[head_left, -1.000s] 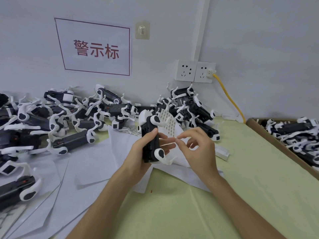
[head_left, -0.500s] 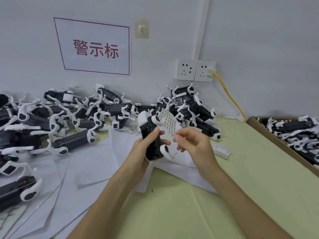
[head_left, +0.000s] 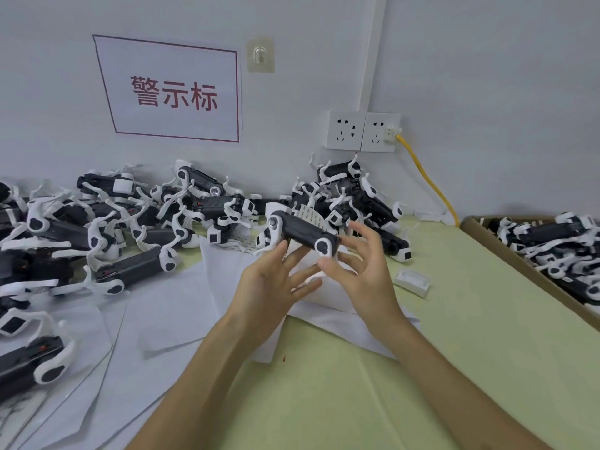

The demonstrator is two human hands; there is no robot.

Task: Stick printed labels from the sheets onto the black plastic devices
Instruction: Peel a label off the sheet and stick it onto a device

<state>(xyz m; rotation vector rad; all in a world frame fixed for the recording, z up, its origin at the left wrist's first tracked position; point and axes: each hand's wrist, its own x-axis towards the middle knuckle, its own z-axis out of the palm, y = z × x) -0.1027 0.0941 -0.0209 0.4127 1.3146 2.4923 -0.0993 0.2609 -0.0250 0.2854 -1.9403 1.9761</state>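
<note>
A heap of black devices (head_left: pixel 130 271) fills the left of the frame, lying on white paper sheets (head_left: pixel 168 306). At centre the left hand (head_left: pixel 269 284), fingers straight, props the held device (head_left: pixel 300 233) from below. The device lies nearly level, with a label sheet (head_left: pixel 310 213) behind it. The right hand (head_left: pixel 363 267) spreads its fingers at the device's white end; the thumb is possibly pinching it, I cannot tell. A cardboard box (head_left: pixel 467 224) of devices sits far right.
</note>
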